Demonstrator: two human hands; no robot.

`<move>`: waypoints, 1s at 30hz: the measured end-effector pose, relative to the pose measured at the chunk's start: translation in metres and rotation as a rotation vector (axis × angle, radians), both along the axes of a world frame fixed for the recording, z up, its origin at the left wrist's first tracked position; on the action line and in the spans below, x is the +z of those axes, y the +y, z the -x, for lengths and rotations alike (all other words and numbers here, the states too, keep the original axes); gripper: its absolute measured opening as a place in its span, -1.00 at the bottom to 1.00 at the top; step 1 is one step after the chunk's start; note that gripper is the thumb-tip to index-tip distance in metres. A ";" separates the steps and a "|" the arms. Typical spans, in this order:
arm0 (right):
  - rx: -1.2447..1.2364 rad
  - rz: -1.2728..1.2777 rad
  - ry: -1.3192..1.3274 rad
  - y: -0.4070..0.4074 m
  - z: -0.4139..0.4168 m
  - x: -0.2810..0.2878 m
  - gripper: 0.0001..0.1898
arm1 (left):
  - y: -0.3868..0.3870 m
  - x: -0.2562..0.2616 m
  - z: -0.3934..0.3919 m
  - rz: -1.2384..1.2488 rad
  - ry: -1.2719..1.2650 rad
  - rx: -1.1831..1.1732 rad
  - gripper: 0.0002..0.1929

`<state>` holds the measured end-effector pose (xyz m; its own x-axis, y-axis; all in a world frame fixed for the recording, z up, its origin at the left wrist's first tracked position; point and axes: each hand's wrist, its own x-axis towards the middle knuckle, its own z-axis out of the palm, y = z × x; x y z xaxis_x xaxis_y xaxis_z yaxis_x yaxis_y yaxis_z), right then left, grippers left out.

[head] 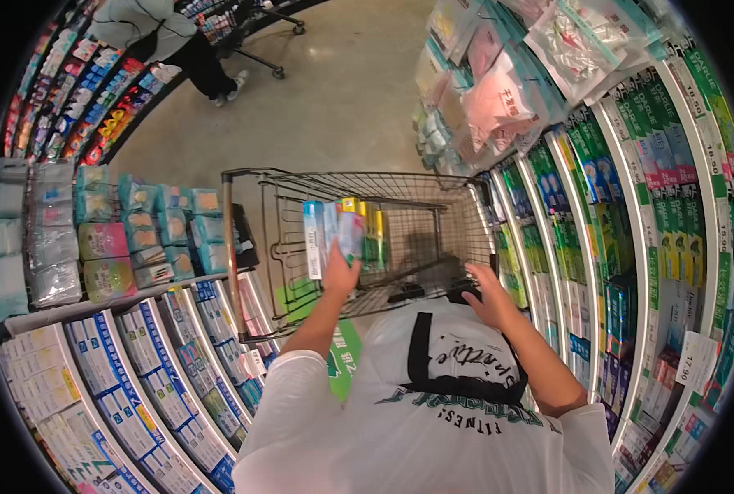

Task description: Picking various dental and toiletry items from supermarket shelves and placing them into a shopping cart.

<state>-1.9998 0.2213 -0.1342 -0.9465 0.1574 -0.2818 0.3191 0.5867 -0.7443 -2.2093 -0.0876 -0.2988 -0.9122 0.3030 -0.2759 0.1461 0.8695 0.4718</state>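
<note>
A wire shopping cart (429, 216) stands in front of me. My left hand (341, 272) reaches over the cart and grips the lower end of a pink-and-blue toothpaste box (351, 230). Beside that box, a white-and-blue box (312, 241) stands to the left and yellow-and-green boxes (376, 238) to the right, in the cart. My right hand (487, 296) is at the cart's near right corner, fingers spread, by a dark object that I cannot make out; I see nothing held in it.
Shelves of Darlie toothpaste boxes (669, 234) rise on the right, under hanging plastic packs (503, 99). Boxed goods (120, 370) line the left shelves, with bagged items (142, 216) above. Across the aisle, a person (151, 31) stands near another cart (256, 37).
</note>
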 end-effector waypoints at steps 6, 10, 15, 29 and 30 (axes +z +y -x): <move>0.087 0.058 -0.180 -0.005 -0.022 -0.021 -0.38 | 0.007 0.000 0.017 0.130 0.032 -0.002 -0.23; 0.084 0.023 -0.193 -0.002 -0.029 -0.022 -0.43 | 0.026 -0.018 0.027 0.155 -0.038 0.097 -0.20; 0.076 0.020 -0.179 0.000 -0.041 -0.038 -0.49 | 0.028 -0.008 0.041 0.223 -0.067 0.126 -0.13; 0.031 0.103 -0.248 0.007 -0.065 -0.057 -0.56 | 0.037 -0.018 0.045 0.139 -0.026 0.162 -0.16; 0.028 0.080 -0.229 0.010 -0.065 -0.054 -0.59 | 0.036 -0.024 0.045 0.099 0.045 0.163 -0.18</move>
